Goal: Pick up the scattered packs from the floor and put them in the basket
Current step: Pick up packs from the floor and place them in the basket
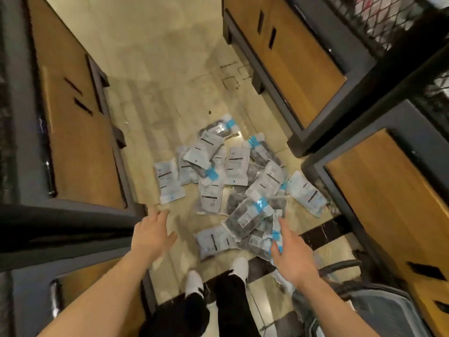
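Several clear and white packs with blue labels lie in a heap (233, 176) on the beige floor, between two shelf units. My left hand (151, 235) hangs open above the floor, left of the heap, holding nothing. My right hand (292, 254) reaches over the heap's near edge, fingers touching a thin pack with a blue band (277, 229); a firm grip cannot be told. The grey basket (379, 310) sits at the lower right beside my right forearm, with its dark handle showing.
Wooden shelf units with dark frames stand on the left (80, 132) and on the right (303, 69), forming a narrow aisle. A black wire rack (388, 25) is at the top right. My legs and white shoes (240, 263) stand just before the heap.
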The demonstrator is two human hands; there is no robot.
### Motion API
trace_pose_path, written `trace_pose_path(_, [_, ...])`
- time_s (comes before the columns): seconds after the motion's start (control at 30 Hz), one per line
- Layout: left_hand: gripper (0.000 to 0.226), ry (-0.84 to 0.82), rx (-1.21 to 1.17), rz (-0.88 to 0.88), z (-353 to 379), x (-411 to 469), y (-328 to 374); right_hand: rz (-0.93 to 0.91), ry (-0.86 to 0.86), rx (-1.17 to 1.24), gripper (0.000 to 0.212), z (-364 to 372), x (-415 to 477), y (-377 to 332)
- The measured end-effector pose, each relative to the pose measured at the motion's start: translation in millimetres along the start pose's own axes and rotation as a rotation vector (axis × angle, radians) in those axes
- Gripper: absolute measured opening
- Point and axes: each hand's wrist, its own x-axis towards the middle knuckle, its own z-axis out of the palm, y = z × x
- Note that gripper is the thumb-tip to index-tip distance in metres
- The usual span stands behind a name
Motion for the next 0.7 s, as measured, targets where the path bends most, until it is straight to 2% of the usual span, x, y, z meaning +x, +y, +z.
trace_pose_path(0.17, [0.061, -0.141, -0.040, 0.021, 133, 102, 33, 0.179, -0.119, 0.162, 0.073, 111, 104, 33])
trace_pose_path(0.3, [0.068, -0.227, -0.016, 0.078, 241, 180, 49, 0.340, -0.170, 0.267, 0.074, 200, 191, 58])
trace_pose_path(0.4, [0.067, -0.249, 0.008, 0.100, 308, 234, 50, 0.458, -0.101, 0.436, 0.079, 267, 246, 80])
trace_pose_path(0.47, [0.065, -0.273, 0.003, 0.046, 342, 262, 45, 0.499, -0.063, 0.541, 0.084, 305, 277, 93])
trace_pose_path(0.57, [0.075, -0.302, -0.007, 0.006, 384, 299, 35, 0.570, 0.083, 0.696, 0.094, 350, 319, 112])
trace_pose_path(0.7, [0.084, -0.321, 0.001, 0.101, 421, 338, 24, 0.751, 0.267, 0.722, 0.113, 383, 352, 115])
